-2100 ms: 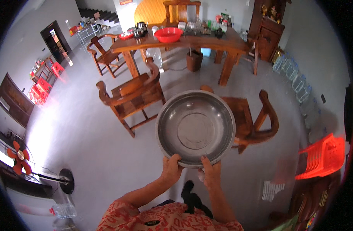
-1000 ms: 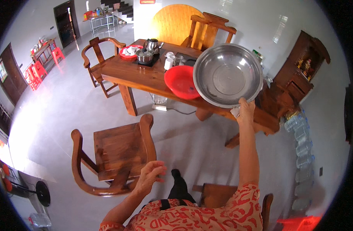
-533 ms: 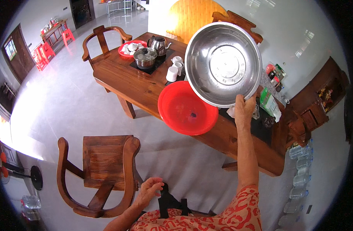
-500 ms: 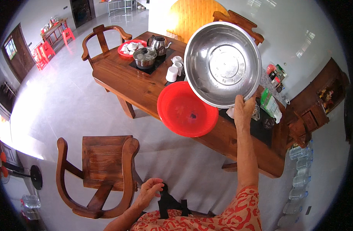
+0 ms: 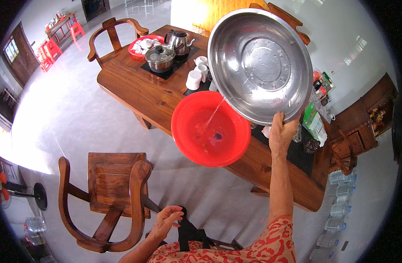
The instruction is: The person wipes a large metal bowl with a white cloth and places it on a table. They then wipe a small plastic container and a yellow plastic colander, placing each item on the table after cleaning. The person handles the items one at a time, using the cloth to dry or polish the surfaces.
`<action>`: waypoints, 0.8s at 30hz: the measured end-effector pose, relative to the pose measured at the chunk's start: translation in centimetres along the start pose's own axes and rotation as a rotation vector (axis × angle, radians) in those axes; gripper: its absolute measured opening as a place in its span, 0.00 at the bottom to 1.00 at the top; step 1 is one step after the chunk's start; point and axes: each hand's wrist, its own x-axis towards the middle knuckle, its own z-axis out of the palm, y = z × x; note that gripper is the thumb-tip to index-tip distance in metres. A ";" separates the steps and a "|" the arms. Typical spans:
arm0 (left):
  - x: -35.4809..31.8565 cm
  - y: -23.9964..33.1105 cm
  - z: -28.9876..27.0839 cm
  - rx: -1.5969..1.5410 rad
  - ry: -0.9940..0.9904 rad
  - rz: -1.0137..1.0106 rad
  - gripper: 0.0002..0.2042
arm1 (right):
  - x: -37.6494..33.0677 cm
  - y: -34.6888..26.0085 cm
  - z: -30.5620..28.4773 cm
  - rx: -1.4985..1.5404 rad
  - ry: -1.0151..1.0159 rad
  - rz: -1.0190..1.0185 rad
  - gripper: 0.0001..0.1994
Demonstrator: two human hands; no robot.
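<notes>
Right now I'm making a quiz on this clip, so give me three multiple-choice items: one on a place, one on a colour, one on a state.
1. Where is the red basin?
A. on the chair
B. on the table edge
C. on the floor

2. What colour is the big bowl in the right hand?
A. silver
B. blue
C. green

3. How is the bowl held?
A. flat
B. upside down
C. tilted, water running out

Answers:
1 B, the basin sits on the wooden table, partly over its near edge.
2 A, it is shiny bare metal.
3 C, a thin stream falls from its lower rim into the basin. The left hand is free.
</notes>
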 end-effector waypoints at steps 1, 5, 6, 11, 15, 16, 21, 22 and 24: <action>0.1 0.0 0.0 0.001 0.000 -0.001 0.14 | -0.1 0.2 0.0 -0.002 0.015 -0.006 0.22; 0.5 -0.3 0.2 0.007 -0.004 -0.010 0.14 | -0.4 1.8 -0.2 -0.034 0.079 -0.071 0.17; 0.6 -0.3 0.2 0.012 0.000 -0.010 0.14 | -0.5 2.2 -0.1 -0.042 0.097 -0.095 0.17; 1.0 -0.7 0.2 0.007 0.008 -0.018 0.13 | -1.3 2.9 -0.3 -0.060 0.022 -0.008 0.25; 0.8 -0.3 0.4 0.001 0.003 -0.007 0.13 | -1.4 4.1 -0.2 -0.147 0.012 -0.121 0.25; 0.8 -0.2 0.4 0.012 0.004 -0.002 0.13 | -1.4 4.5 -0.1 -0.165 0.015 -0.157 0.24; 0.3 0.1 -0.4 0.014 0.052 0.001 0.14 | -1.6 3.9 1.3 -0.171 0.019 -0.315 0.22; 0.0 0.1 -0.7 0.017 0.057 0.010 0.14 | -1.8 3.9 1.8 -0.150 0.022 -0.287 0.22; -0.7 0.4 -1.2 0.025 0.067 0.034 0.14 | -2.4 4.7 2.3 -0.104 0.031 -0.236 0.21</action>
